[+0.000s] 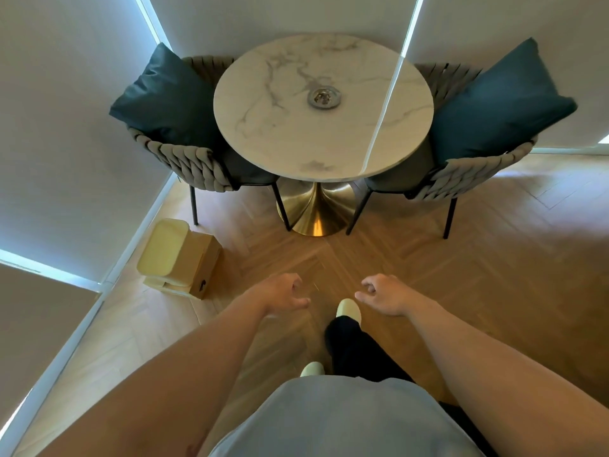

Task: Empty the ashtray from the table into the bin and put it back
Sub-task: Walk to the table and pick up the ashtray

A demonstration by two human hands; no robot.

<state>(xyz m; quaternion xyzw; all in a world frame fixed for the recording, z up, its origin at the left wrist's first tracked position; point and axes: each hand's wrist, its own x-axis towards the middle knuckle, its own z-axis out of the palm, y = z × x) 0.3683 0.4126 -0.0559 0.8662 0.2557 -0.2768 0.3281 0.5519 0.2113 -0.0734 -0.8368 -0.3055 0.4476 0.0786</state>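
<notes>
A tan bin (pixel 179 257) was seen on the wooden floor (pixel 428 275) at the far left, close against the wall edge, its lid shut. Just beyond it, a woven chair (pixel 184 159) with a dark cushion (pixel 164 97) was tucked against the left rim of the round marble table (pixel 280 133). The ashtray (pixel 324 98) was set near the table's middle, well in from every edge; its contents could not be made out clearly. A second cushioned chair (pixel 478 169) was placed at the right rim. In the foreground, the left hand (pixel 283 295) and right hand (pixel 385 296) were held apart over bare floor, fingers loosely curled, nothing gripped. Open floor was left between hands and table base.
</notes>
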